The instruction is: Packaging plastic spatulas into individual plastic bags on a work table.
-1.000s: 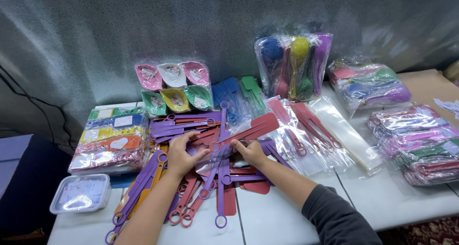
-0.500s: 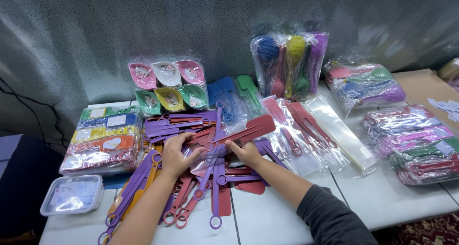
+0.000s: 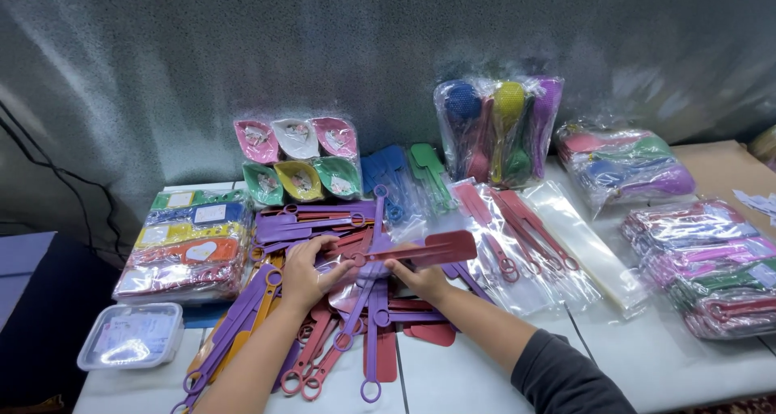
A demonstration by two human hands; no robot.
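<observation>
- The left hand [image 3: 305, 272] is curled over the heap of purple and red plastic spatulas [image 3: 339, 341], its fingers closed on the ring end of a red spatula [image 3: 420, 250] — that one lies across the top of the pile, blade pointing right.
- The right hand [image 3: 424, 280] sits just beside it, under the red blade; whether it grips anything or only steadies the pile I cannot tell.
- Judging from the tangle, lifting one piece cleanly calls for holding the neighbours down and drawing it out along its length, since the ring handles could snag each other.
- Right of the hands lie clear sleeves of packed red spatulas [image 3: 517, 236]; far behind stand bagged coloured spoons [image 3: 497, 127] and a pack of leaf-shaped dishes [image 3: 297, 159].
- To the left — a stack of wrapped coloured packs [image 3: 190, 244] and, nearer, a lidded clear tub [image 3: 131, 345].
- All rests on a white table [image 3: 647, 357] against a grey speckled wall [image 3: 242, 50]; more wrapped bundles [image 3: 711, 268] crowd the right edge.
</observation>
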